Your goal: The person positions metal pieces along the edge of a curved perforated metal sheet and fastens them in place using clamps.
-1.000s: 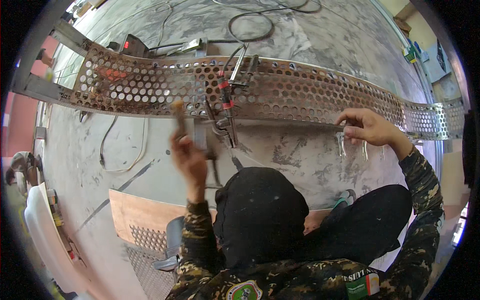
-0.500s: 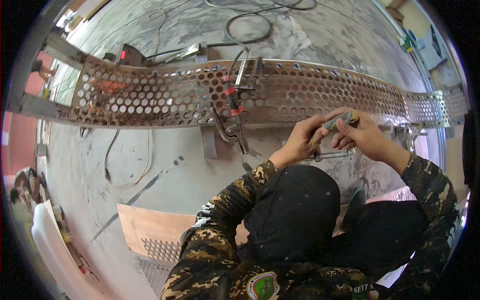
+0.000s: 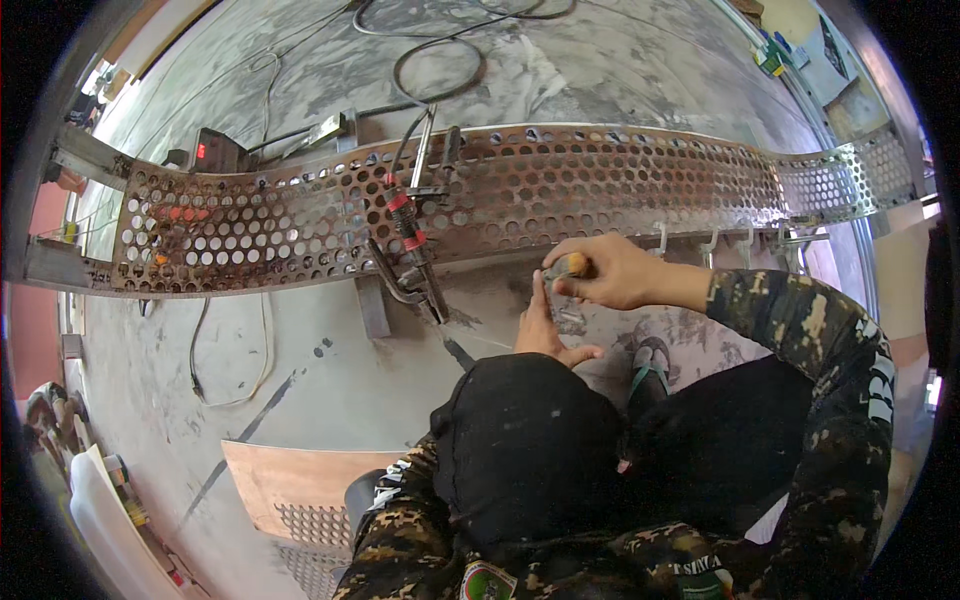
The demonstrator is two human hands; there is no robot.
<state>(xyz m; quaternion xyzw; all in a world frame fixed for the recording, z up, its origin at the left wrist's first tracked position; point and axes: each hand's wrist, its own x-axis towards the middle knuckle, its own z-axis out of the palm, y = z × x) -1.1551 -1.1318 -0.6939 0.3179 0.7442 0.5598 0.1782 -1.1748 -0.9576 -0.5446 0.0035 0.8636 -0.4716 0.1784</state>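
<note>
My right hand (image 3: 615,270) is closed around an orange-handled tool (image 3: 568,265), just below the lower edge of the long perforated metal strip (image 3: 600,190). The tool's metal end (image 3: 566,308) points down toward the concrete floor. My left hand (image 3: 545,330) lies right under it with fingers spread, index finger pointing up beside the tool's end. It grips nothing that I can see. A black-covered shape (image 3: 525,450) hides my left forearm. My right arm in a camouflage sleeve (image 3: 800,320) comes in from the right.
Red-banded locking pliers (image 3: 405,235) clamp the strip at its middle. Small metal hooks (image 3: 710,243) hang along its right part. A box with a red display (image 3: 215,150) and cables (image 3: 440,70) lie behind. A wooden board (image 3: 300,475) and a sandalled foot (image 3: 650,360) are near me.
My left hand came down from the left of the pliers to join my right hand. My right hand left the hooks on the right and now holds the orange-handled tool low by the strip.
</note>
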